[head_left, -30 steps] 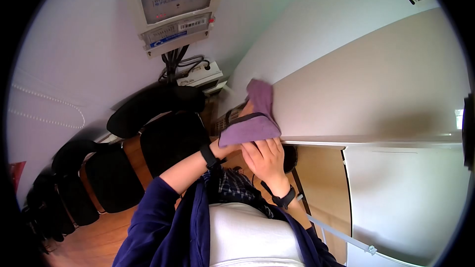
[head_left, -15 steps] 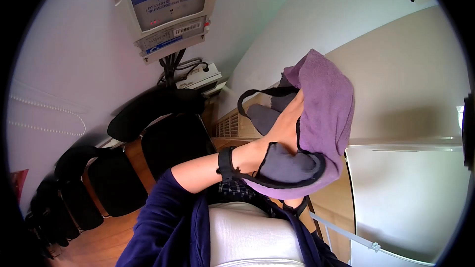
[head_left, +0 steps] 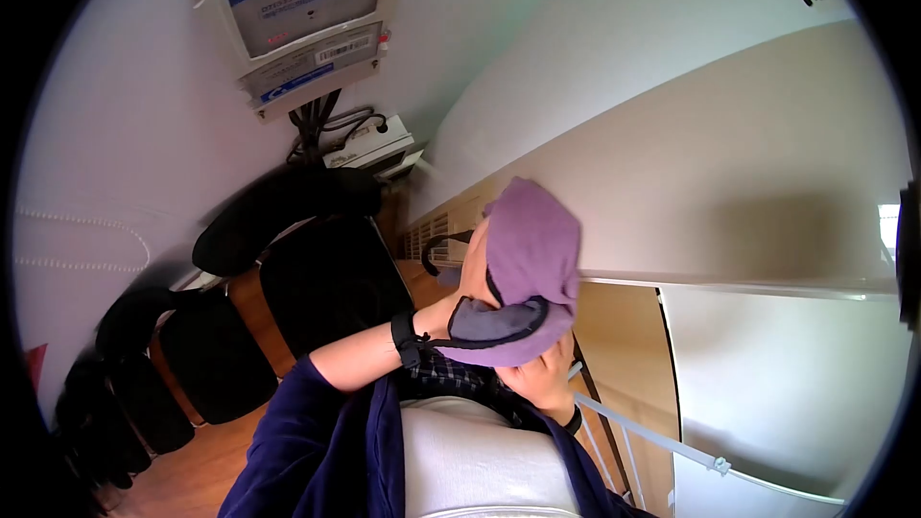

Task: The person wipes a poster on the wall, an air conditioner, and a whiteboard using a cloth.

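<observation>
A purple cloth [head_left: 532, 240] with a grey inner side [head_left: 489, 319] and black edging is bunched up in front of my chest. My left hand [head_left: 473, 269] reaches up into its folds; the fingers are hidden, but the cloth is held up around them. Below it, my right hand [head_left: 542, 376] is closed on the lower edge, fingers curled against the fabric. A black strap loop [head_left: 436, 251] sticks out behind my left hand. Each wrist wears a black band, the left one [head_left: 408, 340] plainly visible.
Black chairs [head_left: 331, 273] line the wall at left on a wooden floor [head_left: 182, 465]. A meter box [head_left: 307, 14] with cables hangs above them. To the right stands a large pale panel [head_left: 729, 173], with a white metal rail [head_left: 652, 432] below.
Both hands and the cloth have come lower and to the left, nearer my body. The cloth is more gathered. My right hand, mostly hidden before, now shows at the lower edge.
</observation>
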`<state>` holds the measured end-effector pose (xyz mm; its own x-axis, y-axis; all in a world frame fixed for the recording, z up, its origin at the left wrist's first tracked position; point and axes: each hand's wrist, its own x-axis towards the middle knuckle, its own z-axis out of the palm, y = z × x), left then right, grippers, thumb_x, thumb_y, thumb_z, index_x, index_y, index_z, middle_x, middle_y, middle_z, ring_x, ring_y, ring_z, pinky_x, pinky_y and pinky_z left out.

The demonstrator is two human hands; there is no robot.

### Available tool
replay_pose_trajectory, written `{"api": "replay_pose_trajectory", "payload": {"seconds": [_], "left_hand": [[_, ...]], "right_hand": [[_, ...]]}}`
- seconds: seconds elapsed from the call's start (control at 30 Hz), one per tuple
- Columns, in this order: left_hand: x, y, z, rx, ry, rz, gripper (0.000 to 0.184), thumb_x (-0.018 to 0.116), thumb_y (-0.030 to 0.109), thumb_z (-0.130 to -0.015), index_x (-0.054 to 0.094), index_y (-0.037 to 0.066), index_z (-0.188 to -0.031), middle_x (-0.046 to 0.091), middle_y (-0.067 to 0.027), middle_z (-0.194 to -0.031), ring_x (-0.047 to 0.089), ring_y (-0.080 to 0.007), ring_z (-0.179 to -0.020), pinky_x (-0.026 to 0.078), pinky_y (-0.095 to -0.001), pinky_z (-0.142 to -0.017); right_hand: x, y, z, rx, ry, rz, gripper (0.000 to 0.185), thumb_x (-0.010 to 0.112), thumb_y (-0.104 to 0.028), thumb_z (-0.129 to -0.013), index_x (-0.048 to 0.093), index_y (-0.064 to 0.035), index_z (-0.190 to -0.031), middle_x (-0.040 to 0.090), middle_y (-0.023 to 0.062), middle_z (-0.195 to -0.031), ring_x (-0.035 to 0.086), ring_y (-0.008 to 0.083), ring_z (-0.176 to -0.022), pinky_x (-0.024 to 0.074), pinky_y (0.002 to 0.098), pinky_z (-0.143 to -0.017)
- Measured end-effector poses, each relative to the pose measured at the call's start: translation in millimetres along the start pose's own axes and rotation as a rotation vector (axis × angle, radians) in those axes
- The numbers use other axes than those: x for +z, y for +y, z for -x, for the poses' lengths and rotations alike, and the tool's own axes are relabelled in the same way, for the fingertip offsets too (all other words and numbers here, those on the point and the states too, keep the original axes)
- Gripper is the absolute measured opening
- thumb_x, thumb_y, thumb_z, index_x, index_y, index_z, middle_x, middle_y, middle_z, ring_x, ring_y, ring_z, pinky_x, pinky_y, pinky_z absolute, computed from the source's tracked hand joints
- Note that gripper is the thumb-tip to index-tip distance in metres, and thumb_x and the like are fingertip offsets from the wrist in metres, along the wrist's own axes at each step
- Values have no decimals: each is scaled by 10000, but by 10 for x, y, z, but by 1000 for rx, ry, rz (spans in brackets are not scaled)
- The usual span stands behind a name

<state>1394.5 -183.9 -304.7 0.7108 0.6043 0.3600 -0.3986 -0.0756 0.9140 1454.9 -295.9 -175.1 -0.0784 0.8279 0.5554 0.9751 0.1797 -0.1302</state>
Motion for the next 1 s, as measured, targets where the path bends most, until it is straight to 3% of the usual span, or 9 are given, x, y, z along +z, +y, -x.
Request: {"api": "replay_pose_trajectory", "payload": {"seconds": [0.17,0.3,0.43,0.67,0.83,0.93,0.97,1.0], "left_hand": [[63,130,-205,15,-7,90,663,708,309,-720,483,-40,-1237,525,-190,-1225,486,-352,-1147,355,-424,-1008],[-75,53,-26,-56,-36,121,665,716,312,-716,487,-37,-1233,533,-183,-1218,497,-343,-1138,365,-416,-1001],[-106,185,-139,-2,-10,148,668,725,315,-711,492,-35,-1230,541,-176,-1212,508,-334,-1129,374,-408,-994],[-84,292,-346,68,15,153,672,740,320,-704,499,-31,-1224,555,-164,-1200,528,-318,-1112,391,-394,-982],[-191,183,-178,-6,51,187,675,751,324,-698,505,-28,-1220,565,-155,-1191,542,-307,-1101,403,-384,-973],[-254,156,-178,-11,114,189,677,757,326,-695,508,-26,-1217,571,-150,-1186,550,-300,-1094,410,-378,-968],[-272,143,-171,-14,127,191,678,759,327,-694,509,-25,-1217,573,-148,-1185,553,-298,-1092,413,-376,-966],[-277,152,-175,-7,142,195,679,762,328,-693,511,-25,-1216,575,-147,-1183,556,-296,-1089,415,-374,-964]], "right_hand": [[-80,-30,-154,20,95,-5,392,773,-172,-629,622,-116,-987,525,70,-1087,486,323,-1099,465,557,-908],[-23,-13,-135,-30,-39,-18,367,754,-153,-648,629,-104,-990,518,86,-1134,476,320,-1123,461,540,-935],[63,19,-3,-48,-80,13,517,776,-227,-640,612,-73,-1106,522,151,-1174,476,400,-1101,419,532,-912],[71,67,-189,-93,117,43,565,793,-258,-659,591,-112,-1166,490,159,-1276,446,425,-1186,335,532,-995],[85,73,-244,-79,-19,-12,323,778,-217,-615,669,-129,-906,560,60,-1098,494,297,-1122,452,498,-953],[170,73,-175,-57,-51,-16,323,778,-210,-611,664,-114,-898,556,62,-1107,497,303,-1109,454,485,-956],[211,122,-96,-110,-53,-35,491,771,-224,-600,635,-62,-1044,536,114,-1163,476,370,-1121,444,529,-928],[203,112,-89,-109,-46,-26,504,775,-237,-599,635,-62,-1050,537,117,-1165,475,375,-1121,445,527,-924]]}}
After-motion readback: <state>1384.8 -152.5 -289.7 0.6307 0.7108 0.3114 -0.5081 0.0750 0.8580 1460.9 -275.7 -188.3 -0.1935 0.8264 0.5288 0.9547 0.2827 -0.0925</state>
